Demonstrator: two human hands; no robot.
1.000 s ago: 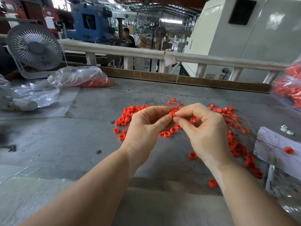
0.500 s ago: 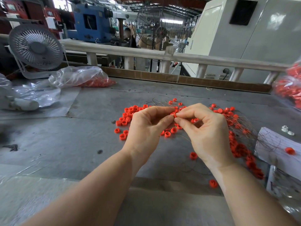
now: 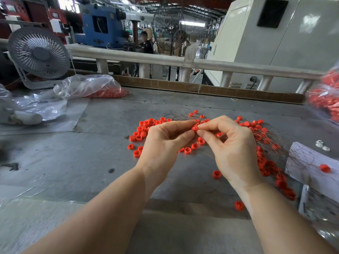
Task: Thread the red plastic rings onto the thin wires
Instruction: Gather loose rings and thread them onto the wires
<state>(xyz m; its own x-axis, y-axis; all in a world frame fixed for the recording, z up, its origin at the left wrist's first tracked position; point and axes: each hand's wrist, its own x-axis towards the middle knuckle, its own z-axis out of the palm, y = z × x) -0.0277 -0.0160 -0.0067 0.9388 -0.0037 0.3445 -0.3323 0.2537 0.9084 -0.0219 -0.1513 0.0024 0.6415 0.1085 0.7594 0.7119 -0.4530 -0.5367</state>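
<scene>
A single red plastic ring (image 3: 194, 128) is pinched between the fingertips of my left hand (image 3: 165, 143) and my right hand (image 3: 233, 149), a little above the grey table (image 3: 82, 162). Whether a wire sits in my fingers I cannot tell. Loose red rings (image 3: 145, 131) lie scattered under and left of my hands. Thin wires (image 3: 179, 116) fan out behind my hands. More wires with rings on them (image 3: 269, 162) lie to the right, partly behind my right hand.
A grey desk fan (image 3: 39, 52) stands at the back left beside a clear bag of red rings (image 3: 95, 87). Another bag of rings (image 3: 326, 96) is at the right edge. White paper (image 3: 310, 162) lies at the right. A white rail (image 3: 146, 57) borders the table's far side.
Both hands stay together at the ring, with only small finger shifts. The view has drifted slightly.
</scene>
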